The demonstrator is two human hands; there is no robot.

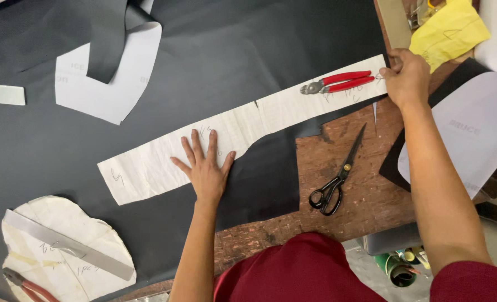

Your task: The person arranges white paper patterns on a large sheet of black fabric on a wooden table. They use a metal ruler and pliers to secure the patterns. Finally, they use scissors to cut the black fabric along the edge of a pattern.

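Below the head camera, one long white paper pattern [243, 131] lies slantwise on the black sheet [215, 50] that covers most of the bench [365, 196]. The left hand [205, 168] rests flat on the pattern's lower edge, palm down, fingers [197, 146] spread apart, holding nothing. The right hand [407, 75] sits at the pattern's far right end, fingers curled and pinching the paper's corner there. One pair of red-handled pliers [338, 83] lies on the pattern just left of that hand. One pair of black scissors [338, 178] lies closed on the bare brown bench, below the pattern and between the two arms. At the lower left, one rounded paper pattern [47, 235] carries one metal ruler [69, 246], and a second pair of red-handled pliers [27, 286] lies at its lower edge, partly out of view. Near the top left, another white pattern piece [125, 78] lies under a folded black strip [106, 39]. At the top right sits one yellow paper [449, 31], and below it a pale pattern [469, 126] on a black piece.
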